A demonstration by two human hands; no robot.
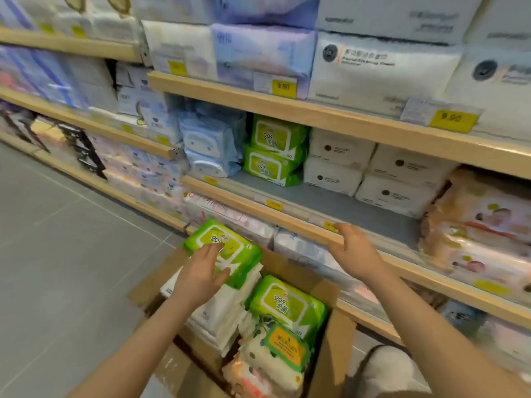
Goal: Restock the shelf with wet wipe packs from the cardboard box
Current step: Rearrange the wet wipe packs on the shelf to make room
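An open cardboard box stands on the floor below the shelves, filled with wipe packs. My left hand grips a green wet wipe pack lifted above the box's far left corner. A second green pack lies on top inside the box, with white and patterned packs around it. My right hand rests with spread fingers on the wooden front edge of the middle shelf. Two stacked green packs stand at the back of that shelf, with bare grey shelf in front of them.
Blue wipe packs stand left of the green stack, white boxes to its right, and orange baby-print packs at far right. Shelves above and below are stocked. Grey tiled floor lies to the left. My knee shows beside the box.
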